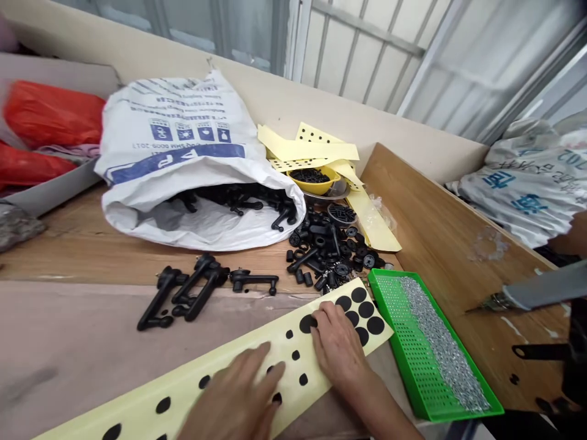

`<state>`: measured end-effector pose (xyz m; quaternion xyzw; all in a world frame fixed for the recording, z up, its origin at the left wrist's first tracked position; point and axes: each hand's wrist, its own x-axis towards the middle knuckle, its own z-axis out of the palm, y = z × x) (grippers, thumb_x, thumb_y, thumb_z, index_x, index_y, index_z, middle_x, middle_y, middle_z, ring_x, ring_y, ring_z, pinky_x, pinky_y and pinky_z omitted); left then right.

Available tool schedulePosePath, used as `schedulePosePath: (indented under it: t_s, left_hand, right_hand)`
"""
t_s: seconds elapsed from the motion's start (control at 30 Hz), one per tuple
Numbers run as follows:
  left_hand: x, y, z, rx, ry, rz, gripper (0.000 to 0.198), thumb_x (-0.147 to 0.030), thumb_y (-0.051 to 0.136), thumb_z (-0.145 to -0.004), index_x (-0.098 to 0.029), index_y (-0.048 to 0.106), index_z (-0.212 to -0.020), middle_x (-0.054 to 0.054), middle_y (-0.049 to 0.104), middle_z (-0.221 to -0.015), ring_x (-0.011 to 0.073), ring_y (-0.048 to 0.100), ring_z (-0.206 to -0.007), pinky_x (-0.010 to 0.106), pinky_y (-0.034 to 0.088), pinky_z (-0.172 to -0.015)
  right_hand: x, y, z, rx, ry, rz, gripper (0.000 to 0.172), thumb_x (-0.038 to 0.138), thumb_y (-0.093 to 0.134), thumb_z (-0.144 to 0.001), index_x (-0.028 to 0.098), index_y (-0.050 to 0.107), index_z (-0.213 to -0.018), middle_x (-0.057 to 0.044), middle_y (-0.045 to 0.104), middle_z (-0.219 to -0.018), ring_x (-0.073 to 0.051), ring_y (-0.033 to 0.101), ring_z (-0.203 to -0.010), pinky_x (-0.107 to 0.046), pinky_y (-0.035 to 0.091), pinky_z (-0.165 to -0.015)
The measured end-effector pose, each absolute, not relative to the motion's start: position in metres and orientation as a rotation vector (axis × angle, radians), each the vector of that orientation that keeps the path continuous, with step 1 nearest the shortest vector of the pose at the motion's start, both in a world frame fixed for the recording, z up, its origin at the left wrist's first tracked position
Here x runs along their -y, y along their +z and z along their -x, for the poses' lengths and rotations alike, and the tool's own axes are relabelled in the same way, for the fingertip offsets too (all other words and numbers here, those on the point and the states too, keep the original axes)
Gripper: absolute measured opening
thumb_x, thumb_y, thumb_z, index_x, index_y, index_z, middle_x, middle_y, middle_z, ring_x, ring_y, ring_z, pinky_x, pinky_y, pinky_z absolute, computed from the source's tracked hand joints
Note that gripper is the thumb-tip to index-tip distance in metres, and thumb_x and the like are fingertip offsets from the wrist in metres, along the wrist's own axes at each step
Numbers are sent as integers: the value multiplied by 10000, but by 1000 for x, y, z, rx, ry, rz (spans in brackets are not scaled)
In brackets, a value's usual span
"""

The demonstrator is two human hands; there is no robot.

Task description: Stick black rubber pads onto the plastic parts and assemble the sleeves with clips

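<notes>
A long pale yellow sheet point(247, 348) with black round stickers lies slantwise across the bench in front of me. Larger black discs point(365, 310) crowd its right end; smaller black dots are scattered along the rest. My right hand point(338, 345) rests near that end, fingers drawn together at the edge of a black round sticker point(307, 324). Over the sheet's middle, my left hand point(236, 394) is spread with fingers apart, slightly blurred, holding nothing. Beyond the sheet lie several black crank handles point(202, 287).
A white woven sack point(183, 134) opens toward me with black handles inside. Small black parts point(325, 244) are heaped beside it, near a yellow bowl point(316, 184). A green tray point(403, 354) holds small metal pieces. At right is a grey-bodied tool point(545, 287).
</notes>
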<state>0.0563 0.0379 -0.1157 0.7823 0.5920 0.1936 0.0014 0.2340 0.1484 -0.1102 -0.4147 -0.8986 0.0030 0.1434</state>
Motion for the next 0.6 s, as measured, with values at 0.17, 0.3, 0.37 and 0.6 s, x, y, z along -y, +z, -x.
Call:
schedulePosePath:
  t_s: [0.17, 0.3, 0.37, 0.6]
  left_hand:
    - [-82, -91, -94, -1830, 229, -2437, 332, -103, 437, -805, -197, 565, -1096, 96, 585, -1169, 269, 543, -1008, 414, 492, -770]
    - [-100, -96, -100, -1829, 203, -2455, 306, -73, 431, -801, -167, 569, -1058, 93, 589, -1088, 259, 544, -941, 402, 494, -729]
    - [-100, -99, -98, -1837, 208, -2460, 341, -53, 422, -795, -172, 552, -1087, 88, 576, -1102, 253, 539, -943, 398, 493, -732]
    - [-100, -102, -99, -1866, 215, -2463, 327, -60, 390, -815, -168, 537, -1087, 82, 567, -1089, 248, 539, -925, 393, 500, -712]
  right_hand:
    - [-149, -108, -235, 2542, 131, 1173, 181, 73, 392, -817, 152, 526, -910, -122, 532, -931, -253, 486, -837, -400, 460, -718]
    - [-151, -103, -240, 2488, 376, 1123, 168, 54, 386, -812, 179, 490, -856, -85, 511, -905, -220, 488, -841, -356, 453, -730]
    - [-153, -101, -243, 2452, 501, 1086, 173, 46, 392, -812, 188, 476, -866, -68, 501, -914, -202, 492, -862, -329, 451, -748]
    - [-162, -101, -242, 2527, 309, 1161, 153, 57, 407, -807, 182, 495, -822, -86, 503, -921, -223, 474, -865, -353, 441, -744]
